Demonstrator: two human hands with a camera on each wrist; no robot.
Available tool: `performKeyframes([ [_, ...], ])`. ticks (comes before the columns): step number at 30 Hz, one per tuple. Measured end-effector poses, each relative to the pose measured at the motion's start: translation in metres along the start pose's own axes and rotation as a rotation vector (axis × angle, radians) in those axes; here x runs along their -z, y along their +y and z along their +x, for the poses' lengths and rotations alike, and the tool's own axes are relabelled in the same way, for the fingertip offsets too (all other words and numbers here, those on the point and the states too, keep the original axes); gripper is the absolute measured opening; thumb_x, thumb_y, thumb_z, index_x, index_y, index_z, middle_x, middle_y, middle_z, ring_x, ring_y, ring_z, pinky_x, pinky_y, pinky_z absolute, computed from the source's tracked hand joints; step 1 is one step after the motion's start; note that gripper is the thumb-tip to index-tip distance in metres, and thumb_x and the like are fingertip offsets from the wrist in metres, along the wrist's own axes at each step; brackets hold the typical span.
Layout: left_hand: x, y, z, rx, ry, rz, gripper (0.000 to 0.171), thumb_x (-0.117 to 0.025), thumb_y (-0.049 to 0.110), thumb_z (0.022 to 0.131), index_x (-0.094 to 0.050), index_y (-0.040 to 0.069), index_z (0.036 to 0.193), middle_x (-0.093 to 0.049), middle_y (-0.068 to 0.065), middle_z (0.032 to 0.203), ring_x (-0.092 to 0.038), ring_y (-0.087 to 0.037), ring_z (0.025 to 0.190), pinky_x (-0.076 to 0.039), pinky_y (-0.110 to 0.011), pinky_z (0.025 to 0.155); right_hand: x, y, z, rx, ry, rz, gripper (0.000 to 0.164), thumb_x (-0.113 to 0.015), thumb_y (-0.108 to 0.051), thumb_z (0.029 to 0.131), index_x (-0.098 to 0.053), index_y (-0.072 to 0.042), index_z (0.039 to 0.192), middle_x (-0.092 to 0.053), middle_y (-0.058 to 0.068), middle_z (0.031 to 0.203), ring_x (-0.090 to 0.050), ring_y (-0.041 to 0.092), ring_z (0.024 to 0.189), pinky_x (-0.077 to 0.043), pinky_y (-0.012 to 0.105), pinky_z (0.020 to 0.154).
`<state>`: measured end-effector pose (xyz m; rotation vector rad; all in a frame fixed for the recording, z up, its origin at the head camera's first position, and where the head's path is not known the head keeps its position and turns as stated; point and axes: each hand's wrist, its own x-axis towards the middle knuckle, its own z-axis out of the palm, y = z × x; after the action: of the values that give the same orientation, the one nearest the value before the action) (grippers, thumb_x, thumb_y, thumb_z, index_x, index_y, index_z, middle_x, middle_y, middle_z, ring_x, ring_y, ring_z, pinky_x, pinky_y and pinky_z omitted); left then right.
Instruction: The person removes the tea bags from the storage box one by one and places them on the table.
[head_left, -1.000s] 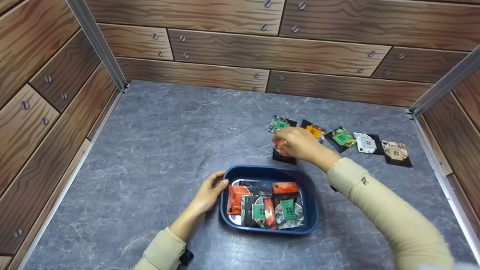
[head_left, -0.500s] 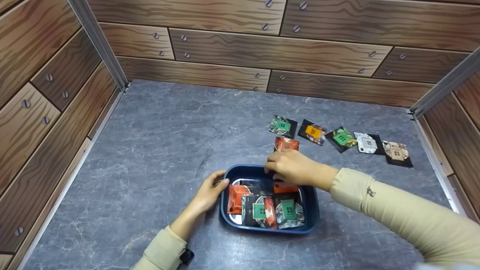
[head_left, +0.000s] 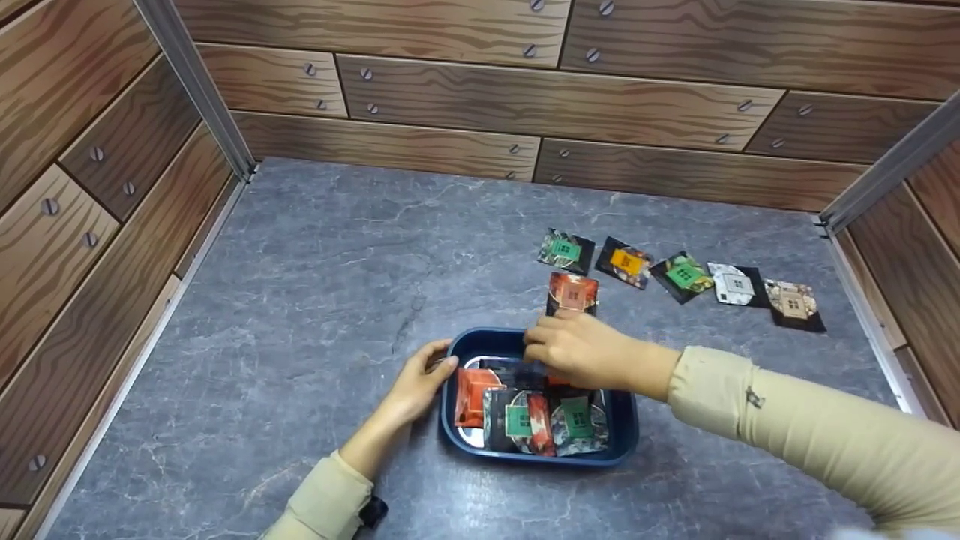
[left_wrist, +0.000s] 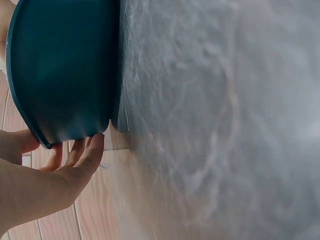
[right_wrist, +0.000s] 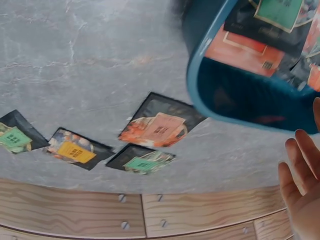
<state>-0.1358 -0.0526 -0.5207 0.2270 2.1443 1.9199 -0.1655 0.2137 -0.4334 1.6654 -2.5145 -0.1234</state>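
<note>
My left hand (head_left: 417, 386) holds the left end of a dark blue plastic bin (head_left: 538, 463), thumb at the rim and fingers against the outer wall. The left wrist view shows those fingertips (left_wrist: 95, 142) touching the bin. My right hand (head_left: 574, 346) is over the far side of the bin, its fingertips hidden in the head view. In the right wrist view its fingers (right_wrist: 300, 155) are loosely extended, with nothing visible in them. Inside the bin lie several printed sachets, among them an orange one (head_left: 472, 397) and a green-labelled one (head_left: 576, 416).
Beyond the bin a red-orange sachet (head_left: 573, 291) lies flat. Several more form a slanting row: green-labelled (head_left: 565, 250), yellow-labelled (head_left: 625, 262), green (head_left: 682, 276), white (head_left: 736, 285) and beige (head_left: 795, 306). Wood-patterned panels (head_left: 435, 90) wall in the grey marbled tabletop (head_left: 322, 300).
My right hand has let go of the red-orange sachet, leaving it below the row, and moved back toward me over the bin. The left hand has stayed at the bin's end.
</note>
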Motion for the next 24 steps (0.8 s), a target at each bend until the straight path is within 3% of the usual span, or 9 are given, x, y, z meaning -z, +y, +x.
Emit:
performKeyframes([
  [6, 0.000, 0.000, 0.000, 0.001, -0.002, -0.007, 0.039, -0.052, 0.005, 0.101, -0.046, -0.017, 0.133, -0.054, -0.033, 0.131, -0.052, -0.044, 0.124, -0.046, -0.045, 0.104, -0.001, -0.014, -0.002, 0.094, -0.054, -0.065, 0.030, -0.086, -0.025, 0.073, -0.070, -0.014, 0.096, -0.067, 0.000, 0.096, -0.060, 0.017, 0.085, -0.053, 0.030, 0.071],
  [18, -0.001, 0.001, -0.001, -0.008, 0.010, -0.018, 0.038, -0.052, 0.003, 0.101, -0.045, -0.019, 0.132, -0.054, -0.034, 0.130, -0.052, -0.044, 0.123, -0.046, -0.045, 0.104, -0.006, -0.032, -0.008, 0.432, -0.154, -0.384, 0.015, -0.073, -0.033, 0.083, -0.065, -0.024, 0.091, -0.063, -0.008, 0.097, -0.057, 0.012, 0.090, -0.043, 0.026, 0.070],
  [24, -0.001, 0.002, 0.000, -0.003, 0.015, 0.001, 0.039, -0.053, 0.004, 0.101, -0.046, -0.018, 0.132, -0.055, -0.034, 0.129, -0.053, -0.044, 0.122, -0.047, -0.045, 0.104, -0.016, -0.033, -0.012, 0.482, -0.125, -0.442, 0.011, -0.059, -0.036, 0.089, -0.062, -0.026, 0.093, -0.061, -0.009, 0.097, -0.057, 0.013, 0.091, -0.042, 0.028, 0.073],
])
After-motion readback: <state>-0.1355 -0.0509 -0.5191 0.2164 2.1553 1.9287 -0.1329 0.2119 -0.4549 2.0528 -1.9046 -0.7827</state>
